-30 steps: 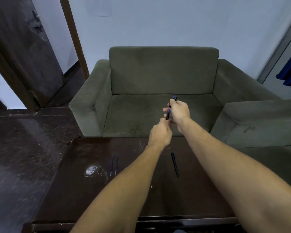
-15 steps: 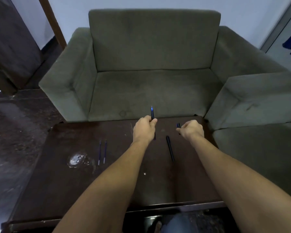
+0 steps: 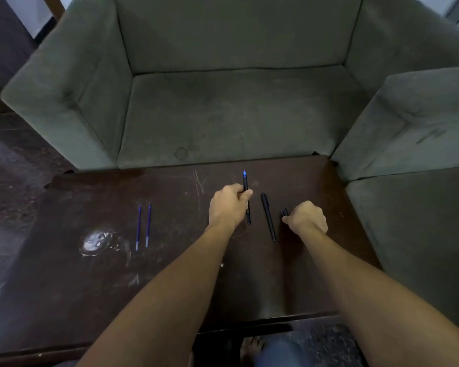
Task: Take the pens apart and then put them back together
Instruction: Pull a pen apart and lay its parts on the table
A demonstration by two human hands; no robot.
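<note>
My left hand (image 3: 229, 206) grips an uncapped black pen (image 3: 246, 195) near its middle, blue tip pointing away from me. My right hand (image 3: 308, 218) holds a small black pen cap (image 3: 285, 212) in curled fingers, low over the dark wooden table (image 3: 90, 287). Between the two hands a capped black pen (image 3: 268, 220) lies flat on the table. Two thin blue refills (image 3: 143, 227) lie side by side to the left.
A pale smudge (image 3: 97, 242) marks the table left of the refills. A green sofa (image 3: 223, 107) stands right behind the table's far edge, and a second green seat (image 3: 414, 202) borders its right side. My knee and foot show under the near edge.
The hands pulled apart, the cap coming off the pen. Both hands dropped lower toward the table, and the view tilted further down.
</note>
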